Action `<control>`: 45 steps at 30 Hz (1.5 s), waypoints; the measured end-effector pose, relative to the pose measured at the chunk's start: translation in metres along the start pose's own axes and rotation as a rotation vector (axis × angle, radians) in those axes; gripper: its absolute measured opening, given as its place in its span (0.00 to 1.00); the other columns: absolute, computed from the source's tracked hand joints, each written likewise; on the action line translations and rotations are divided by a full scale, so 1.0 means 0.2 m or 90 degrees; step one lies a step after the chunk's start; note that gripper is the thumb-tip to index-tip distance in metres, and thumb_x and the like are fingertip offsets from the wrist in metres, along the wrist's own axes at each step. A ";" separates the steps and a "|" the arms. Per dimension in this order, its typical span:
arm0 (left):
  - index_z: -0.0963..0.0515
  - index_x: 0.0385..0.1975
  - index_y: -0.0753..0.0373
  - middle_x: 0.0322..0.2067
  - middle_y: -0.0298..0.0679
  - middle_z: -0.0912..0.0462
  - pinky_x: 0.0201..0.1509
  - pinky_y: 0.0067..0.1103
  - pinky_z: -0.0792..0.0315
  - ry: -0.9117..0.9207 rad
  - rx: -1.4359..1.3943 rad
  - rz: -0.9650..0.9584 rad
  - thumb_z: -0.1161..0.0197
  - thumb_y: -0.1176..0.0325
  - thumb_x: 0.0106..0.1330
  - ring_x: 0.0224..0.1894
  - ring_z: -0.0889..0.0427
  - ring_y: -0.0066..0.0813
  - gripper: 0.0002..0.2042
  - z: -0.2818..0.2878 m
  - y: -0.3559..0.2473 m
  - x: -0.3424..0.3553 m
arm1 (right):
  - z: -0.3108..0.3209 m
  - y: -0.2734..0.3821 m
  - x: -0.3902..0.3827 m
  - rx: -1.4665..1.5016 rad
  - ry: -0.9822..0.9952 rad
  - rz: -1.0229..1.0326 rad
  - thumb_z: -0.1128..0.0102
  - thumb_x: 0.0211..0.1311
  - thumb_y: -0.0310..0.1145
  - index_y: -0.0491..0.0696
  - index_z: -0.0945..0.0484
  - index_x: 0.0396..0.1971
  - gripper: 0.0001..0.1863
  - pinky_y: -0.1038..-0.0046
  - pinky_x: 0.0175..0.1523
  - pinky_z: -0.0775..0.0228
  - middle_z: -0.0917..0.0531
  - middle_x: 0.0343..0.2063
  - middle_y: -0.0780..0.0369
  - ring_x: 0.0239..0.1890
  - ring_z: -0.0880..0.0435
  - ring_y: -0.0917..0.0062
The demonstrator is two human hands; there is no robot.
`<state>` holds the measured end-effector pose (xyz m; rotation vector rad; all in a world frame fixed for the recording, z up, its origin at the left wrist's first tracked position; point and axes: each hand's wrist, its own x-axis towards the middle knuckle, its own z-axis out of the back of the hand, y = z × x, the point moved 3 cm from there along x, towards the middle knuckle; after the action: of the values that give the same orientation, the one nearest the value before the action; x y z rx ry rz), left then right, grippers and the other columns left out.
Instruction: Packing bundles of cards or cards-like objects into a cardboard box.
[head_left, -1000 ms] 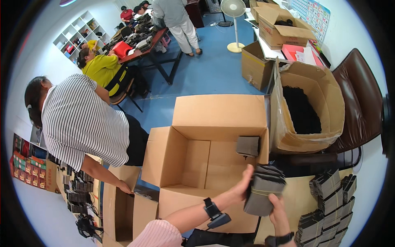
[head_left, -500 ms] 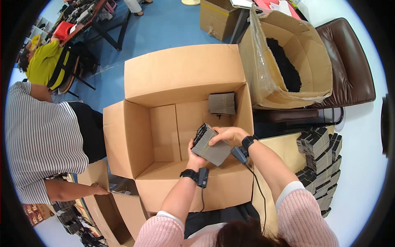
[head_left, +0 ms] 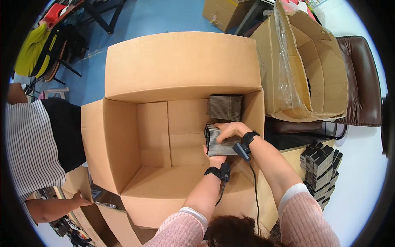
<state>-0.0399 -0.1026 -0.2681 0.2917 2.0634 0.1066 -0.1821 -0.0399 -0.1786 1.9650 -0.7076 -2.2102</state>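
A bundle of thin grey flat pieces with black edges (head_left: 224,147) is held between both my hands, low inside a large open cardboard box (head_left: 181,61). My left hand (head_left: 214,159) is closed round its near side, partly hidden under it. From above, my right hand (head_left: 231,129) grips the far side, thumb across the top. Just beyond, a similar grey bundle (head_left: 225,108) sits in the box's far right corner. A gap too small to judge lies between the two bundles. Each of my wrists wears a black strap with a small device and cable.
Stacks of similar bundles (head_left: 323,168) stand on a table at right. A tall open carton (head_left: 273,61) and a brown chair (head_left: 362,82) are beyond. At left, a person in a striped top has a hand (head_left: 82,201) on a smaller open carton (head_left: 115,214).
Both my hands have carried the bundle lower and rightward, closer to the bundle in the corner, and turned it. My view has shifted, so the box appears larger.
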 end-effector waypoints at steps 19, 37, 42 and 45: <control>0.24 0.47 0.56 0.51 0.35 0.23 0.63 0.37 0.38 -0.036 -0.126 -0.038 0.58 0.42 0.63 0.55 0.28 0.38 0.27 -0.14 0.06 0.16 | -1.03 0.00 -0.84 -0.183 -0.503 0.129 0.41 0.54 0.56 0.44 0.25 0.45 0.30 0.64 0.56 0.36 0.24 0.48 0.54 0.52 0.27 0.61; 0.36 0.54 0.57 0.50 0.39 0.33 0.66 0.47 0.51 -0.272 0.393 -0.141 0.60 0.35 0.63 0.51 0.37 0.35 0.32 0.00 -0.26 -0.15 | -1.00 -0.03 -0.96 -0.150 -0.607 0.225 0.40 0.54 0.54 0.45 0.24 0.38 0.25 0.64 0.49 0.32 0.22 0.35 0.57 0.42 0.23 0.64; 0.31 0.51 0.65 0.46 0.42 0.26 0.60 0.30 0.36 0.101 0.561 -0.311 0.48 0.58 0.68 0.53 0.28 0.35 0.19 -0.56 -0.04 -0.58 | -1.05 -0.32 -1.19 0.369 -0.883 0.175 0.41 0.61 0.42 0.44 0.26 0.39 0.17 0.67 0.47 0.30 0.22 0.35 0.56 0.40 0.22 0.64; 0.35 0.57 0.67 0.51 0.44 0.27 0.62 0.31 0.37 0.514 0.722 -0.098 0.50 0.59 0.71 0.57 0.30 0.37 0.21 -0.84 0.52 -0.82 | -1.10 -0.62 -1.28 0.803 -1.067 0.140 0.45 0.65 0.40 0.44 0.31 0.46 0.17 0.70 0.51 0.33 0.25 0.42 0.61 0.44 0.25 0.72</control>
<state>-0.0932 -0.0357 -0.0257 0.8695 2.7254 -1.2604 0.0984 0.1061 -0.0077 -0.7731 -2.5483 -2.9538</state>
